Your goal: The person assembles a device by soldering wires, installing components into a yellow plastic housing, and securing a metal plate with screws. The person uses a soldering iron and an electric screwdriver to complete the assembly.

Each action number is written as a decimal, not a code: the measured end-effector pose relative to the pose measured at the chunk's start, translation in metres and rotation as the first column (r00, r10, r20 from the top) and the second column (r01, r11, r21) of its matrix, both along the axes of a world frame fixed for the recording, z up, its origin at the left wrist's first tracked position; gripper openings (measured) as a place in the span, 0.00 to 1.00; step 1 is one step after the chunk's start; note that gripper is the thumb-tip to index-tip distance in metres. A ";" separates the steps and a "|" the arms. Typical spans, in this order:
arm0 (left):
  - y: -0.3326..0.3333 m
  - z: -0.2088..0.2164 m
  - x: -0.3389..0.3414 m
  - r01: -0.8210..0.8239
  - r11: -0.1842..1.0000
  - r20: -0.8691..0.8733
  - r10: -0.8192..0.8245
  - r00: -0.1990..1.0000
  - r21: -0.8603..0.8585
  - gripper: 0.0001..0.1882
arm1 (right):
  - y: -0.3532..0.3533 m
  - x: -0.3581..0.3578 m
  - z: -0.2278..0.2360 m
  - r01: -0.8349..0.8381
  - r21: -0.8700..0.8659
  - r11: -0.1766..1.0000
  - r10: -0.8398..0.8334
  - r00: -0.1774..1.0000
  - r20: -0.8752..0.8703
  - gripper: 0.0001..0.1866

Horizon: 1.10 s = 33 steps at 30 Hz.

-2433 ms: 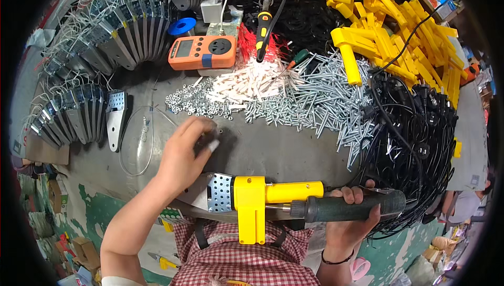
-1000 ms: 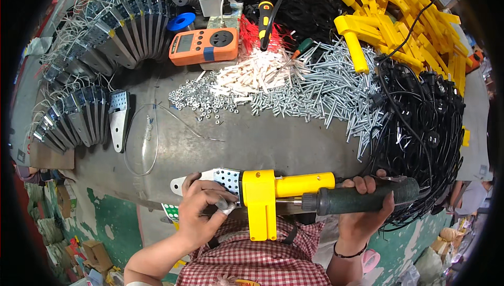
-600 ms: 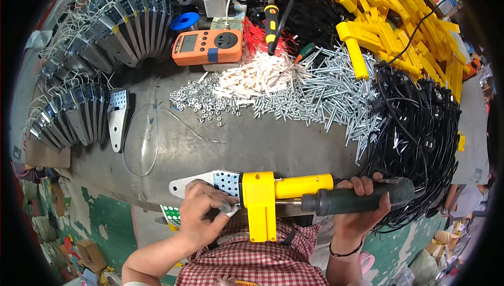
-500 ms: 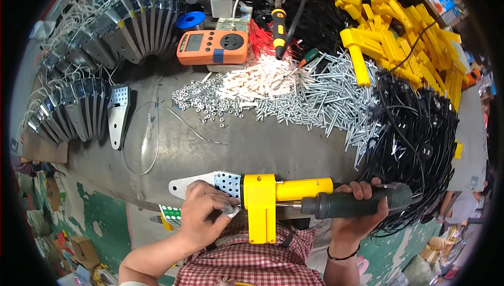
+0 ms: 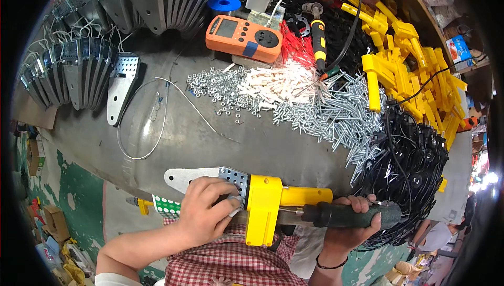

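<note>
Near the table's front edge, a yellow plastic housing (image 5: 264, 202) with a round handle pointing right is joined to a perforated, tapered metal plate (image 5: 184, 178). My left hand (image 5: 207, 207) is closed on the perforated part of that plate, beside the housing. Under its fingertips is a small greyish piece I cannot make out. My right hand (image 5: 354, 223) grips a dark electric screwdriver (image 5: 341, 216), held level just below the yellow handle. Its shaft points left, and the tip meets or lies behind the housing; I cannot tell which.
Nuts (image 5: 226, 91), pale sleeves (image 5: 278, 82) and screws (image 5: 336, 118) lie in piles beyond my hands. An orange meter (image 5: 244, 39) and a soldering iron (image 5: 318, 44) stand behind them. Black cables (image 5: 404, 175) and yellow housings (image 5: 404, 70) crowd the right; metal plates (image 5: 84, 70) line the left.
The whole view has shifted, so the table's things appear moved. The plate, housing and screwdriver are tilted slightly, right end lower. Both hands keep their grips.
</note>
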<state>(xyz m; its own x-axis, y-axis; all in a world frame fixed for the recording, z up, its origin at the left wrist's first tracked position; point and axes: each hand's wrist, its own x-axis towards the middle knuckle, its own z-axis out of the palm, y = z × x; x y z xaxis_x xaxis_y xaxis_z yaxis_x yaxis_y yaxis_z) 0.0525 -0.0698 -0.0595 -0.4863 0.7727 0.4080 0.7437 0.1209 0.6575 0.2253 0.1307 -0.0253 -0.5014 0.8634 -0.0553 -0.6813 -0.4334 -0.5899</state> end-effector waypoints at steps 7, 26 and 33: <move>0.005 -0.002 0.000 0.024 1.000 -0.068 -0.023 0.997 0.007 0.12 | 0.002 -0.001 0.005 0.000 0.018 1.000 0.000 1.000 -0.016 0.16; 0.007 -0.005 -0.004 0.052 0.999 -0.124 -0.052 0.991 -0.001 0.12 | 0.040 -0.032 0.000 -0.011 -0.054 0.998 0.005 0.994 -0.112 0.17; 0.009 -0.003 -0.004 0.041 0.999 -0.125 -0.039 0.991 0.006 0.12 | 0.044 -0.033 -0.006 0.023 -0.056 0.998 -0.028 0.996 -0.082 0.16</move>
